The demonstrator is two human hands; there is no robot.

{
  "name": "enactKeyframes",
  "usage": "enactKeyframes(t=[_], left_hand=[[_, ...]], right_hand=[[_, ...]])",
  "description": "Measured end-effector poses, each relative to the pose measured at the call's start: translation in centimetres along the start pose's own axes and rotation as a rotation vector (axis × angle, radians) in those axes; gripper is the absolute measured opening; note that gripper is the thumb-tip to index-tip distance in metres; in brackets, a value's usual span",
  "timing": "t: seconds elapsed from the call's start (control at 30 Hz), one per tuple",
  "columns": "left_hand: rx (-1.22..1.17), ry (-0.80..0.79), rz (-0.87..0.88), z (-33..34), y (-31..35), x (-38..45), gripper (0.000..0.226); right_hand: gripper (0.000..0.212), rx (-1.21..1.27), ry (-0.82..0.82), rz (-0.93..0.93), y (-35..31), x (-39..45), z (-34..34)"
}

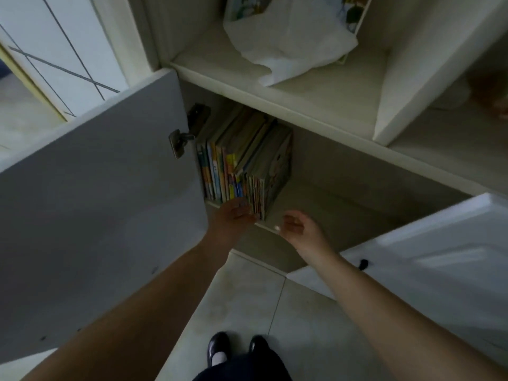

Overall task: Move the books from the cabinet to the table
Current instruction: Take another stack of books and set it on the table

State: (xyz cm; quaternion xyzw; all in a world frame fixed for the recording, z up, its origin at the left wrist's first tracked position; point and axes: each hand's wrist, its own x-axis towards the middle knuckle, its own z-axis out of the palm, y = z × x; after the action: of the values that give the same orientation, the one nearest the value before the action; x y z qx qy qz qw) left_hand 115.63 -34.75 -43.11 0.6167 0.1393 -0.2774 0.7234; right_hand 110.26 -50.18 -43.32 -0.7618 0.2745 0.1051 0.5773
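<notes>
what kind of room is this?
Probably a home, maybe a child's room or study: a white built-in cabinet with open doors, picture books on its lower shelf, tiled floor.

The cabinet (316, 116) looks like painted board, cream and matt, its shelves smooth. The left door (96, 215) has a flat grey, smooth inner face; the hinge (180, 141) at its 1 o'clock corner is bare, dull-shining metal. The right door (439, 257) is glossy white with a small dark knob (363, 264). The books (242, 163) are paper with printed, slightly shiny covers. At 12 o'clock lies a thin, crinkled white plastic bag (288, 48). The floor (261, 303) is pale, smooth tile; the shoes (237, 347) are shiny black.
</notes>
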Motion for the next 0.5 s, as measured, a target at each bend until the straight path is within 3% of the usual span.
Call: enactKeyframes(t=[0.27, 0.5], left_hand=[[0.007, 0.064, 0.061, 0.5, -1.3, 5.3, 0.074], [0.183, 0.112, 0.163, 0.6, -2.7, 7.4, 0.076]], right_hand=[[0.049, 0.074, -0.097, -0.013, -0.9, 6.9, 0.3], [0.057, 0.121, -0.194, -0.061, -1.0, 9.4, 0.1]])
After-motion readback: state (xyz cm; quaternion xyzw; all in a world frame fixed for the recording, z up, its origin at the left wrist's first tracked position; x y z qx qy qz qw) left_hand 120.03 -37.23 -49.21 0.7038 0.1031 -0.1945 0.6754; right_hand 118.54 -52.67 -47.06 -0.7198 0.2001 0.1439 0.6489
